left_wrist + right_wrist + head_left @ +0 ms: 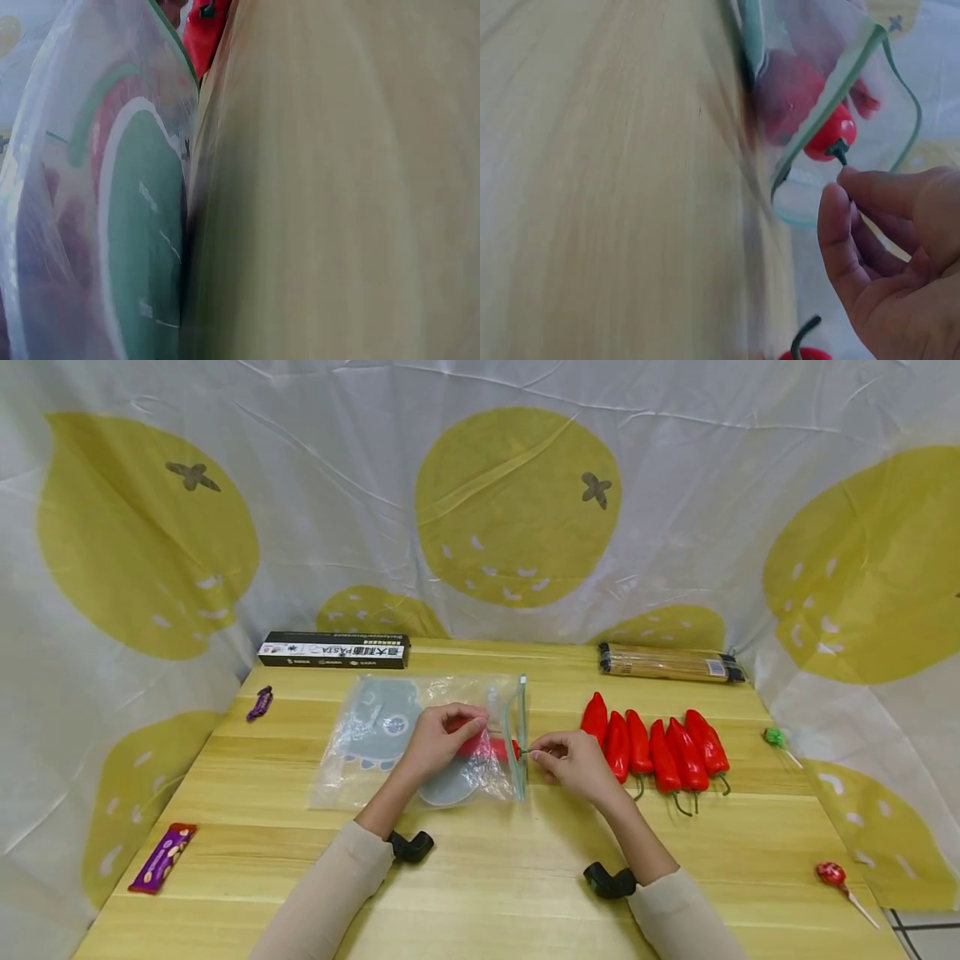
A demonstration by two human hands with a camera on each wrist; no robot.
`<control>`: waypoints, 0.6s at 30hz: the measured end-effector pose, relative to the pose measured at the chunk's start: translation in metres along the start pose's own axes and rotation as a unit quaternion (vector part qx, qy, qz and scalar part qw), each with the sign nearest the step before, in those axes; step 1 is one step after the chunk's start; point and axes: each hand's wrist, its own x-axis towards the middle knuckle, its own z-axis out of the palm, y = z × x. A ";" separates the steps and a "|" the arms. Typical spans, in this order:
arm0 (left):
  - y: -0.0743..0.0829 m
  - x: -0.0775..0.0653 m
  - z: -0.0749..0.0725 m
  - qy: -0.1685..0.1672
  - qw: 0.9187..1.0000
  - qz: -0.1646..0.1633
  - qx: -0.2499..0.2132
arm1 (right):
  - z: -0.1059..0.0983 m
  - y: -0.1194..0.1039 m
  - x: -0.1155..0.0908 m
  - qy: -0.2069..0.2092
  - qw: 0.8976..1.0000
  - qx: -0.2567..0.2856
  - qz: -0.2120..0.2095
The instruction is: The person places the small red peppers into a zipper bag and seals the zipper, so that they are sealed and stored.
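Note:
A clear zip bag [345,789] with a grey-green cartoon print lies on the table, its mouth facing right. My left hand [438,739] is over the bag and pinches its upper film near the mouth. A red pepper [831,135] lies mostly inside the bag, with its stem end at the opening. My right hand [573,764] pinches that pepper's green stem between thumb and forefinger. More red shows blurred through the plastic; I cannot tell whether it is another pepper. To the right of my right hand lies a row of several red peppers [663,756], stems toward me.
At the back stand a black pasta box [333,650] and, to the right, a bundle of dry noodles [667,662]. A purple candy [260,703] and a purple chocolate bar [163,858] lie left. Green [774,737] and red [831,874] lollipops lie at the right edge.

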 end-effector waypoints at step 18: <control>-0.009 -0.002 0.003 0.011 1.000 -0.007 -0.021 | 0.009 -0.004 -0.003 0.000 0.967 0.244 0.078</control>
